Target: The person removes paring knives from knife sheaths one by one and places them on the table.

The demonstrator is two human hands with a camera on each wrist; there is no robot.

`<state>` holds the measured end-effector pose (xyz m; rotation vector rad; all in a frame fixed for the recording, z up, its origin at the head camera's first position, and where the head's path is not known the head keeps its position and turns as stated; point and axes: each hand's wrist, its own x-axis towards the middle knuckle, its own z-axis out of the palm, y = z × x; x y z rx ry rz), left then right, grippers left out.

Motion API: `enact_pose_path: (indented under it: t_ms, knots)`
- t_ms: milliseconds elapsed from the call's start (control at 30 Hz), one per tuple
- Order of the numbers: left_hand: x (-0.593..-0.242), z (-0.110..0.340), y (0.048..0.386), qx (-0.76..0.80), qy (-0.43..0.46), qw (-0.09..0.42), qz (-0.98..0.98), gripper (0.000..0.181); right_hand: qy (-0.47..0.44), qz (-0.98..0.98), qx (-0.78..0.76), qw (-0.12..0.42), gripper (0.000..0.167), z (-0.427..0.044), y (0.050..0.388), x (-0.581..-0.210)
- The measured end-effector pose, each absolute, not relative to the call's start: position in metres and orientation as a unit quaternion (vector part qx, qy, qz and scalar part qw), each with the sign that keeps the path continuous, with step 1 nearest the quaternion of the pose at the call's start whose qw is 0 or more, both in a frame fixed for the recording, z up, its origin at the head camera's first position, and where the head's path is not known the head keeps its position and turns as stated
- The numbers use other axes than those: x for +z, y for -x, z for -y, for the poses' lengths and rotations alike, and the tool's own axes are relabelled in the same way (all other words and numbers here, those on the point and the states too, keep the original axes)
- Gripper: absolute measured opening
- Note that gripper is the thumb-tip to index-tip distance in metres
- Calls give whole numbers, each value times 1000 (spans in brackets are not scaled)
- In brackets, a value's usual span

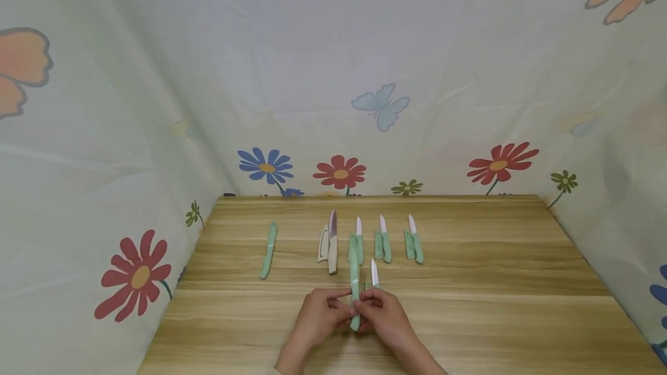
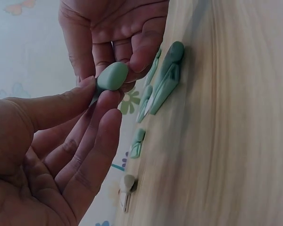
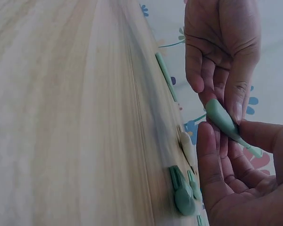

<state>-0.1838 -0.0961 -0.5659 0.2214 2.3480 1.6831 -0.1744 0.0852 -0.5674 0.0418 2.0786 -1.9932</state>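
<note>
A green paring knife, its blade apparently covered by a matching sheath, is held up over the table's near side. My left hand pinches its handle between thumb and fingers from the left. From the right, my right hand pinches the same handle with thumb and fingertips. Just beyond the right hand lies a green knife with a bare white blade; the hand partly hides it and the green sheath beside it.
Along the back lie a sheathed green knife, a beige knife beside its beige sheath, and green knives with sheaths at their left. Flower-printed cloth encloses the wooden table.
</note>
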Motion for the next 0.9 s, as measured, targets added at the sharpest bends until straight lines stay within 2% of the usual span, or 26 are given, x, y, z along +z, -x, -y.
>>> enact_pose_path:
  t_ms: [433, 767, 900]
  knots:
    - [-569, 78, 179, 588, -82, 140, -793, 44, -22, -717, -684, 135, 33, -103, 164, -568]
    - [-576, 80, 185, 589, -114, 195, -776, 43, -29, -716, -677, 165, 33, -115, 158, -569]
    - [-576, 81, 189, 600, -110, 198, -767, 43, -31, -717, -675, 173, 33, -117, 156, -567]
